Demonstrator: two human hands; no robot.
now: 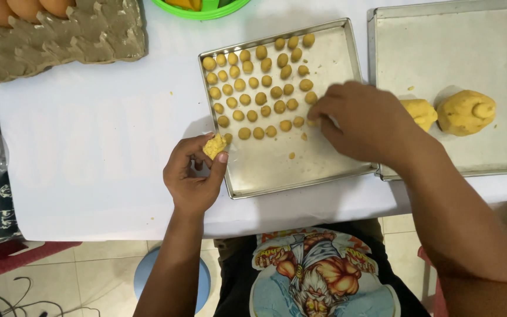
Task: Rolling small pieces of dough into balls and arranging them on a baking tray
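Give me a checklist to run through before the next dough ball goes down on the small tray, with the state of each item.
1. Left hand holds a dough piece: ok, pinched in the fingers beside the tray's left rim.
2. Right hand is clear of the dough balls: not ok, its fingertips are down at the right end of the rows.
3. Free room on the small tray: ok, the near half is bare but for crumbs.
4. Rows are even: ok, balls sit apart in slanting lines.
5. Spare dough is at hand: ok, two dough lumps lie in the large tray.
6. Right hand holds a ball: cannot tell, fingertips are hidden.
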